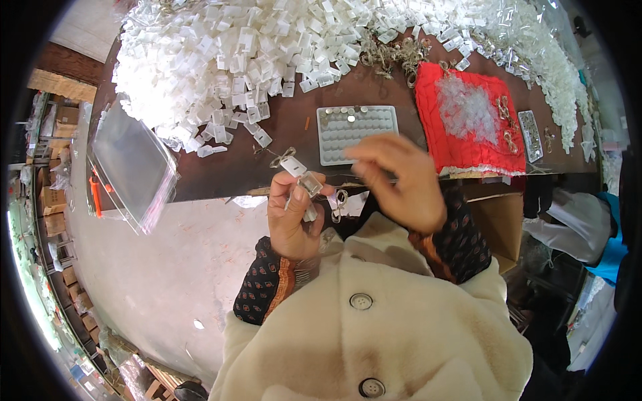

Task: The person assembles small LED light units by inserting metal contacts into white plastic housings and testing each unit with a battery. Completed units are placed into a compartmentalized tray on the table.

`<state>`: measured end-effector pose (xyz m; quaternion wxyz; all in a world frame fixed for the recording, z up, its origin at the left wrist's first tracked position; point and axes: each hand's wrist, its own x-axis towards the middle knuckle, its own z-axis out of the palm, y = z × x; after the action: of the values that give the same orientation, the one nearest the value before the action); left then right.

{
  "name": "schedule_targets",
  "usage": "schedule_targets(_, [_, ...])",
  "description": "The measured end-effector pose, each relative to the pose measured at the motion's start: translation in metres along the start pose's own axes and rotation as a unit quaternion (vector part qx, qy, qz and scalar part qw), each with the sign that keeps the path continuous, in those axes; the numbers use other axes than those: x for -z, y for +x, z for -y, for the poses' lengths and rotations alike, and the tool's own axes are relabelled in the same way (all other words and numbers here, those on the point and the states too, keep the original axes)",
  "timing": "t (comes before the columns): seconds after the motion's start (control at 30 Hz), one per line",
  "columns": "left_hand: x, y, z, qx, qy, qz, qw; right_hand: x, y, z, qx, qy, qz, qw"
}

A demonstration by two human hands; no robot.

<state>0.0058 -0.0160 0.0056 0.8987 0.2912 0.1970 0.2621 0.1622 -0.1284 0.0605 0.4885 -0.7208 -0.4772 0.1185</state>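
Left hand (292, 217) fingers grasping clear tag (302, 175) slanted up-left, right hand (399, 179) pinching; white tray (356, 132) nearly empty.

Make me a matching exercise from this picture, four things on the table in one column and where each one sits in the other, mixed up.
Things:
1. white tags
2. red cloth
3. bags
4. tray

Places:
A. hanging over the table's left edge
B. right part of the table, with a clear heap on it
C. heaped across the far left of the table
D. middle of the table, just beyond the hands

Pairs: 1-C, 2-B, 3-A, 4-D
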Motion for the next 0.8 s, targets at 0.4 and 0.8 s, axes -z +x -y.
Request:
schedule_targets(0.4, [0.009, 0.013, 0.003, 0.038, -0.03, 0.014, 0.999, -0.005, 0.054, -0.078, 0.004, -0.239, 0.018, 0.971])
schedule_targets(0.8, [0.013, 0.016, 0.004, 0.042, -0.017, 0.015, 0.999, -0.003, 0.058, -0.084, 0.026, -0.308, 0.083, 0.947])
